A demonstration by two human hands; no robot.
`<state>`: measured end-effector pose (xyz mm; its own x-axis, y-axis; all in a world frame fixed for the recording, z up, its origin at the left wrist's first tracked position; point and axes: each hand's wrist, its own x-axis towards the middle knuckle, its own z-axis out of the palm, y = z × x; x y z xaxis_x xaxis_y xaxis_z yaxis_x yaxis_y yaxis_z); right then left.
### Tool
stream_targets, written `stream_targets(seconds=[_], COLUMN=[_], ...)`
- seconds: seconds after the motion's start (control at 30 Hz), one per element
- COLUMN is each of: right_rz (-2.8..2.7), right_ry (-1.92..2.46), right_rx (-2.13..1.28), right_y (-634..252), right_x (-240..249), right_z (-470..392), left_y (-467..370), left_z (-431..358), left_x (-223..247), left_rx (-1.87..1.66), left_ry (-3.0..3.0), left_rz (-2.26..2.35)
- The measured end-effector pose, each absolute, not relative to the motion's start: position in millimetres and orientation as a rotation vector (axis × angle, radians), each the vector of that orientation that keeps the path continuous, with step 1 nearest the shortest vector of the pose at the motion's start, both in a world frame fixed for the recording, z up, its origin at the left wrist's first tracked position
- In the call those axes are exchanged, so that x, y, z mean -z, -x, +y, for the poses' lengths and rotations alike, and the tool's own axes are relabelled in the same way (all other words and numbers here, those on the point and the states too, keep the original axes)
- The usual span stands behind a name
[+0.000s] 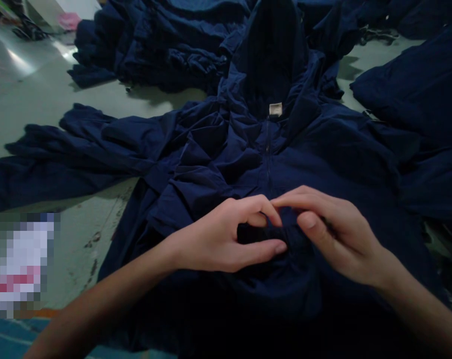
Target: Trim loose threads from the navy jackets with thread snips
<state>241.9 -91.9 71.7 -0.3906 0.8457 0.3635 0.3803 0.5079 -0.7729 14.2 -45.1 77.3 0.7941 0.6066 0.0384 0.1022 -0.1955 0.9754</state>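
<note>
A dark navy hooded jacket (334, 154) lies spread in front of me, its hood (274, 45) pointing away. Down the middle of its front runs a zipper (268, 154), below a small pale label (275, 109) at the neck. My left hand (233, 234) is over the lower front, fingers bent and thumb apart from them, with a gap between and nothing seen in it. Opposite it is my right hand (334, 234), its index finger stretched toward the left hand's fingers, the fingertips meeting or overlapping. I see no object in the right hand; the undersides of its fingers are hidden.
A heap of navy garments (166, 40) lies at the back, and more navy cloth (416, 94) is on the right. The pale table top (35, 94) shows at the left. A pink item (69, 21) sits far left. A pixelated patch covers the lower left.
</note>
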Motion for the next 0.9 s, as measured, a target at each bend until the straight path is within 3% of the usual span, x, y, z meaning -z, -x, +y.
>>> stream_targets(seconds=[0.17, 0.37, 0.63, 0.9], right_rz=[-1.806, -1.503, -1.267, -1.233], right_ry=[1.170, 1.205, 1.381, 1.405], right_rx=[-0.974, -0.980, -1.156, -1.115], right_y=[-234, -240, -248, -247], right_x=[-76, -74, -75, -82], right_z=[-105, -105, -98, -100], left_y=[-16, -7, -8, -5], left_z=[-48, -41, -42, -42], left_x=[-76, -82, -88, -100], left_rx=[-0.639, -0.379, -0.361, -0.415], left_ry=[-1.638, -1.845, -1.978, -1.812], left_rz=[0.721, 0.754, 0.941, 0.749])
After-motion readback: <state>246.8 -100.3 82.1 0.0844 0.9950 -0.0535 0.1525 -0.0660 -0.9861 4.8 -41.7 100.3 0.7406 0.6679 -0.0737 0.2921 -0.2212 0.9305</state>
